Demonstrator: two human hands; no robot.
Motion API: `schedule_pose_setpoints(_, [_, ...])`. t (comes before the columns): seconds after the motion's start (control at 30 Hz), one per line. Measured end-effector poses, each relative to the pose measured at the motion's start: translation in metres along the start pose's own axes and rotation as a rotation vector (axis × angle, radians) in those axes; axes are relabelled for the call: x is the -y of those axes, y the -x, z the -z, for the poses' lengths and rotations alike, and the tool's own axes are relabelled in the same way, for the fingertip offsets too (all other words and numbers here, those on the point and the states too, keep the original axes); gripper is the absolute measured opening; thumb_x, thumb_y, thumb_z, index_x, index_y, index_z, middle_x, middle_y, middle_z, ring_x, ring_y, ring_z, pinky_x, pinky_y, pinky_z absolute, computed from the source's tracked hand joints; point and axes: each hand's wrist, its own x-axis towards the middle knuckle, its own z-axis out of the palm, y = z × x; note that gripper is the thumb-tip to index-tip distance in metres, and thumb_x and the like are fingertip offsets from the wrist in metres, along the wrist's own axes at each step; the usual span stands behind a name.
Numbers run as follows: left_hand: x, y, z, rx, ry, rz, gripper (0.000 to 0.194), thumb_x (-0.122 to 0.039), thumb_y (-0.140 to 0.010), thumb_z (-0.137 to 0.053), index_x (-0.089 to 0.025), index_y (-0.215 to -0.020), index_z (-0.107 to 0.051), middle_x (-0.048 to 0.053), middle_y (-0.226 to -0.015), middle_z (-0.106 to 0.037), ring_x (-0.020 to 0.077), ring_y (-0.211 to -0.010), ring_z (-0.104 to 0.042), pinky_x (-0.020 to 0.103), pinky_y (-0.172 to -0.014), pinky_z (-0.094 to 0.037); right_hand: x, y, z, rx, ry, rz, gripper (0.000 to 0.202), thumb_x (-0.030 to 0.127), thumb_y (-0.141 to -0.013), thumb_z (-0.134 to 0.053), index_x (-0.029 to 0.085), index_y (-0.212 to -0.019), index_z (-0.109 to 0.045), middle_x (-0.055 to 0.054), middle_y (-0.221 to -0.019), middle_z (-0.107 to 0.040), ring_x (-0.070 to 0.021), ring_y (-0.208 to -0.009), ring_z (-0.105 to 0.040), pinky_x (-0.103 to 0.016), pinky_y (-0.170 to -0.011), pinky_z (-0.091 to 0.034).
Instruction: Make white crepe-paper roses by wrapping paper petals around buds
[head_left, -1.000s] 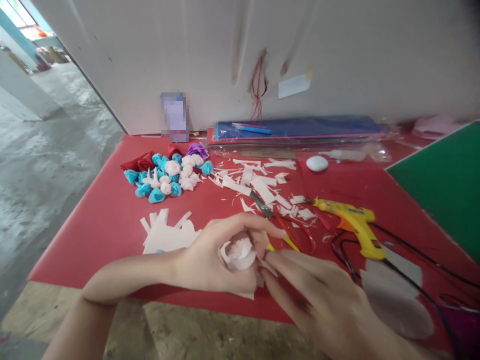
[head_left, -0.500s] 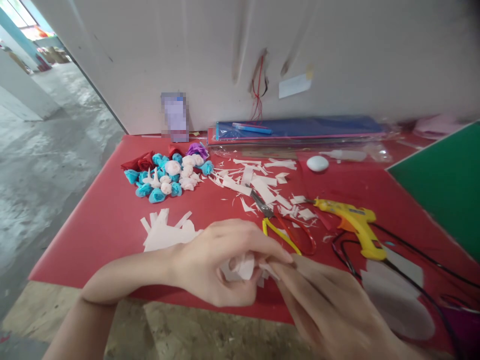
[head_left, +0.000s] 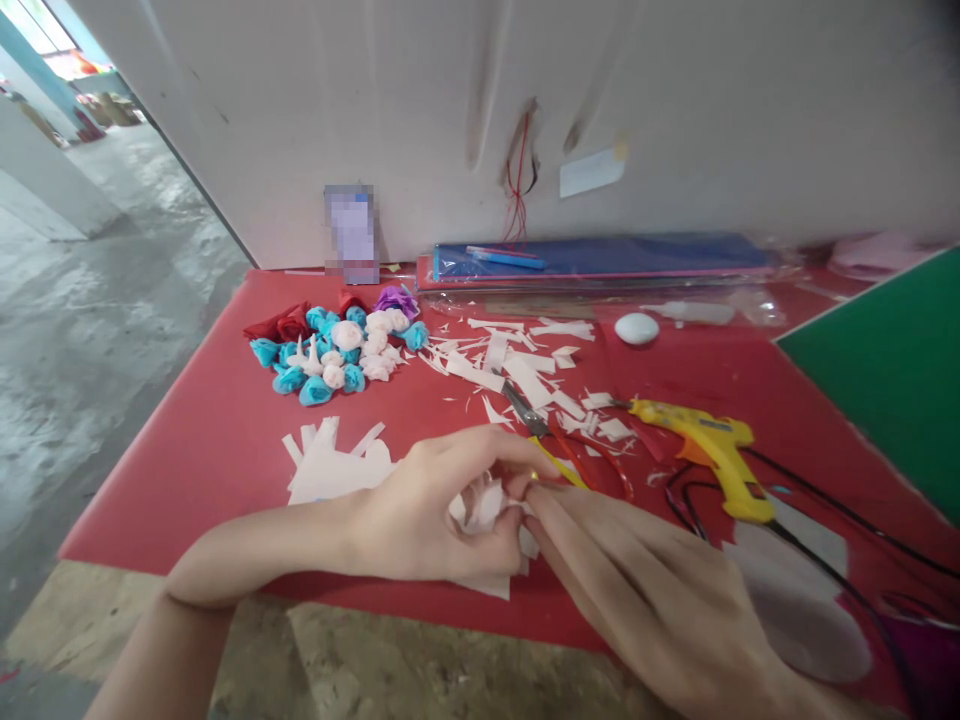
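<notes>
We are curling our left hand [head_left: 420, 515] around a small white paper bloom [head_left: 484, 503], thumb and fingers clamped on it, just above the near edge of the red surface [head_left: 217, 440]. Our right hand [head_left: 637, 590] is coming in from 4 o'clock, its fingertips [head_left: 534, 492] pressing together on the bloom's right side; most of the bloom is hiding inside the two grips, so we are not making out its shape. A white flap is poking out below our left palm.

Our right hand is blurring toward the wrist and running out of view at the bottom edge. At 12 o'clock from the bloom, scissors [head_left: 559, 455] are lying with their handles partly covered by our fingers. At 3 o'clock a yellow glue gun [head_left: 709, 445] is lying on its side, its black cord [head_left: 840, 510] trailing off the right edge. At 9 o'clock white cut pieces [head_left: 330, 465] are lying flat, partly behind our left hand. At 11 o'clock, well apart, a pile of flowers [head_left: 334, 350] is sitting beside scattered scraps [head_left: 510, 365]. A green sheet [head_left: 892, 370] is being cut off at the right edge.
</notes>
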Motion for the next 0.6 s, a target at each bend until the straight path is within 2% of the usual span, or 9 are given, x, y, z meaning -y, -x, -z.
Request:
schedule_pose_setpoints(0.1, [-0.003, -0.001, 0.001, 0.039, 0.047, 0.157, 0.028, -0.005, -0.067, -0.045, -0.013, -0.094, -0.046, -0.002, -0.070, -0.047, 0.0049, -0.056, -0.044, 0.015, -0.050, -0.041, 0.001, 0.004, -0.007, -0.046, -0.004, -0.007, 0.026, 0.005, -0.083, -0.037, 0.007, -0.100, -0.058, -0.010, -0.083, -0.067, -0.0196, -0.086, -0.060, -0.033, -0.078, -0.048])
schedule_pose_setpoints(0.17, [-0.005, -0.002, 0.002, 0.078, 0.073, 0.237, 0.029, -0.005, -0.067, -0.044, -0.014, -0.094, -0.045, -0.002, -0.072, -0.046, 0.0052, -0.056, -0.043, 0.016, -0.049, -0.040, 0.000, 0.002, -0.009, -0.053, 0.000, 0.006, 0.026, 0.004, -0.084, -0.036, 0.006, -0.098, -0.058, -0.011, -0.083, -0.067, -0.0203, -0.085, -0.060, -0.034, -0.078, -0.047])
schedule_pose_setpoints(0.3, [-0.003, -0.004, 0.002, 0.082, 0.155, 0.315, 0.031, -0.004, -0.066, -0.044, -0.015, -0.095, -0.041, -0.003, -0.072, -0.043, 0.0049, -0.055, -0.041, 0.016, -0.049, -0.038, -0.003, -0.008, -0.010, 0.021, 0.018, 0.058, 0.029, 0.002, -0.084, -0.032, 0.004, -0.093, -0.059, -0.012, -0.076, -0.068, -0.0209, -0.073, -0.061, -0.033, -0.068, -0.049])
schedule_pose_setpoints(0.47, [0.006, -0.006, -0.001, 0.054, 0.277, 0.371, 0.030, -0.008, -0.068, -0.047, -0.017, -0.095, -0.038, -0.005, -0.070, -0.039, 0.0039, -0.052, -0.036, 0.017, -0.047, -0.032, -0.002, -0.015, -0.009, 0.079, 0.028, 0.012, 0.036, 0.003, -0.086, -0.028, 0.007, -0.086, -0.064, -0.008, -0.069, -0.067, -0.0166, -0.060, -0.060, -0.028, -0.058, -0.048])
schedule_pose_setpoints(0.6, [0.014, -0.008, -0.002, 0.070, 0.376, 0.473, 0.032, -0.009, -0.068, -0.047, -0.018, -0.097, -0.038, -0.005, -0.071, -0.040, 0.0046, -0.055, -0.039, 0.019, -0.050, -0.032, -0.002, -0.018, -0.010, 0.107, 0.042, 0.021, 0.035, 0.001, -0.084, -0.030, 0.002, -0.087, -0.064, -0.009, -0.061, -0.064, -0.0162, -0.054, -0.057, -0.027, -0.051, -0.045])
